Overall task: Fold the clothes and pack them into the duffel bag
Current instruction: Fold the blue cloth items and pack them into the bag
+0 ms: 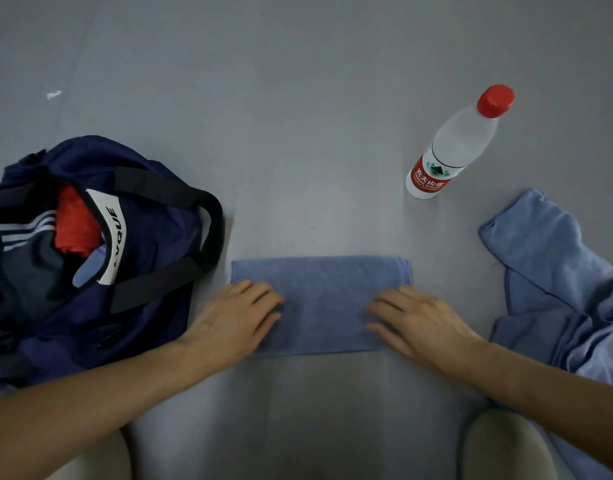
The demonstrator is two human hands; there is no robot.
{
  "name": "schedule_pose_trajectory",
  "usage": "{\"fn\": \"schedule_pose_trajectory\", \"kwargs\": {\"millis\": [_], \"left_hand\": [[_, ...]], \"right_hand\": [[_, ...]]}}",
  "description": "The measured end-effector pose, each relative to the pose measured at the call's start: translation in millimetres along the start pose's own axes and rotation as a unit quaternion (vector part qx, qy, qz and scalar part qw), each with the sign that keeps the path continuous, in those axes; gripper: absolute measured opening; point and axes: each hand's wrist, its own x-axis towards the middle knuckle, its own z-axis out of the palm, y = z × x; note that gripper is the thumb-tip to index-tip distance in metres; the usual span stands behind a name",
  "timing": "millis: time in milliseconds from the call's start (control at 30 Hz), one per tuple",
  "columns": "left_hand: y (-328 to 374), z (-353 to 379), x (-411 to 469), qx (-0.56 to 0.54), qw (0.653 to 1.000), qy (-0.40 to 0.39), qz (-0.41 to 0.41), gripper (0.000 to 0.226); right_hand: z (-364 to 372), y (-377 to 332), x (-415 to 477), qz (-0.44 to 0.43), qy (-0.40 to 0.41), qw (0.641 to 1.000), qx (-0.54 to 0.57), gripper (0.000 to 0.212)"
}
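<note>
Looking down from the head camera, the left hand [235, 320] and right hand [415, 320] are both pressing flat on a folded blue cloth [318, 296], one near each short end. The fingers of each hand are lying straight and slightly apart, gripping nothing. The cloth is sitting as a neat rectangle on the grey floor [298, 98], straight in front of the person.

The bag [159, 237] is lying open just left of the cloth, its black straps flopping toward it. Inside, a red garment [74, 230] and a dark striped garment [28, 258] are showing, so packing seems to be partly done. The cloth looks folded but is not yet packed. A loose blue garment [554, 271] is lying rumpled at the right, unfolded, so at least one more fold and two more loads seem to be waiting.

As for room, the cloth's left edge is sitting near the bag's straps, with a narrow strip of floor between. Its right edge is lying well apart from the loose garment. A bottle [457, 143] is standing beyond the cloth's far right corner, clear of a leftward carry. The bag's opening is looking fairly full near the front, so the straps may be getting in the way.
</note>
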Motion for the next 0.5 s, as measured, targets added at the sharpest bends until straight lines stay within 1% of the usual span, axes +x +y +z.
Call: {"fn": "schedule_pose_trajectory", "kwargs": {"millis": [33, 67, 133, 200, 300, 433, 500], "left_hand": [[5, 7, 8, -0.005, 1.0, 0.0, -0.02, 0.041], [7, 16, 14, -0.009, 0.999, -0.013, -0.045, 0.049], [10, 37, 21, -0.011, 0.994, -0.052, -0.092, 0.064], [8, 51, 28, 0.013, 0.994, -0.052, -0.095, 0.07], [-5, 51, 45, 0.04, 0.996, -0.028, -0.081, 0.071], [-19, 41, 61, 0.045, 0.993, -0.021, -0.106, 0.068], [-25, 35, 65, 0.038, 0.993, -0.013, -0.107, 0.064]], "right_hand": [[10, -6, 9, 0.004, 0.009, 1.0, -0.004, 0.045], [22, -11, 17, 0.016, -0.001, 1.0, -0.012, 0.052], [43, -15, 31, 0.055, -0.045, 0.997, -0.026, 0.063], [54, -11, 39, 0.074, -0.069, 0.994, -0.044, 0.068], [59, -1, 48, 0.076, -0.066, 0.993, -0.063, 0.068], [52, 10, 66, 0.086, -0.053, 0.993, -0.068, 0.066], [47, 16, 77, 0.098, -0.019, 0.994, -0.049, 0.06]]}}
